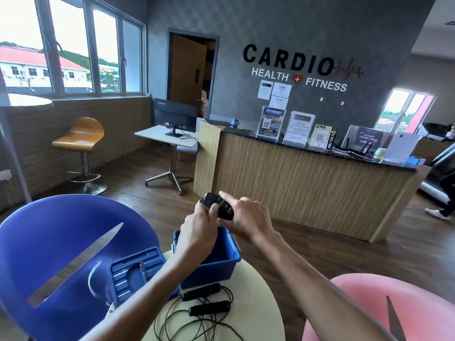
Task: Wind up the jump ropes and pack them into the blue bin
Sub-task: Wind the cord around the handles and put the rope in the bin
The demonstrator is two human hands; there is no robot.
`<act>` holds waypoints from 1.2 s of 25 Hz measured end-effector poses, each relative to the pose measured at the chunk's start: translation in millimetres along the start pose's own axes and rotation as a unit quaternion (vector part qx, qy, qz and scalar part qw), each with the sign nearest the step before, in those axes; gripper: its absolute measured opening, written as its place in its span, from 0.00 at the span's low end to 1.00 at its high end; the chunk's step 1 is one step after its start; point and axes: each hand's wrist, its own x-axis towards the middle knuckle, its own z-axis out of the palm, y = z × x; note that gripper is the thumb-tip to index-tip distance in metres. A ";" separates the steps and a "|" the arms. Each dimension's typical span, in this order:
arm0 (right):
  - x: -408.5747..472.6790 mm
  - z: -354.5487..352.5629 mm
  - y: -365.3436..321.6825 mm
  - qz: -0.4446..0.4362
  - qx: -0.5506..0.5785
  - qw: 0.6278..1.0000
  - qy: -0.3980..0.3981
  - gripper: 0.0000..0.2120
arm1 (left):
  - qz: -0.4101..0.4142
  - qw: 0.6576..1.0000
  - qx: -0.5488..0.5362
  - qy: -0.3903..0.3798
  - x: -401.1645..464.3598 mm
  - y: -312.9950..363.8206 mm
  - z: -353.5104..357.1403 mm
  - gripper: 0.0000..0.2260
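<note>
A: Two hands up over the open blue plastic bin (222,263), head view only. Left hand (199,226) curled round one end of a black bundle of wound jump rope and handles (219,206); right hand (246,214) gripping the other end, index finger stretched straight along the top.

B: Noted. Position of bundle?

A: Held in the air just above the far rim of the bin, not yet inside. Second black jump rope with two foam-look handles (209,307) lying loose on the round pale tabletop (258,303), thin cord sprawled in tangled loops near the front edge.

B: Handling?

A: Probably light. Cord thin, limp, springy; likely to uncoil if let go. Handles stiff, ribbed, best place to take hold. Advised: pinch both handles together and trap the coils under the fingers.

B: Containers?

A: Bin upright on the table, interior mostly hidden behind the left forearm; something dark visible inside, identity unclear. Blue moulded lid (133,274) off, leaning beside the bin on the left against a blue plastic chair (61,242).
</note>
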 end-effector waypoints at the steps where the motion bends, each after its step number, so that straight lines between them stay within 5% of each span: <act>1: -0.1 0.8 2.5 0.007 -0.001 1.000 0.009 0.36 | -0.053 0.997 -0.057 -0.025 1.3 -3.1 1.1 0.18; 5: -1.6 6.9 6.8 0.032 0.023 0.999 0.000 0.35 | -0.113 0.976 -0.175 -0.070 2.5 -3.8 0.2 0.21; 17: -1.9 14.2 5.0 0.051 0.048 0.997 -0.042 0.26 | -0.031 0.998 -0.055 -0.005 -2.0 -8.7 4.2 0.17; 30: 0.5 9.8 18.3 0.080 0.149 0.982 -0.083 0.21 | 0.012 0.995 -0.067 -0.069 -4.5 -39.8 10.8 0.17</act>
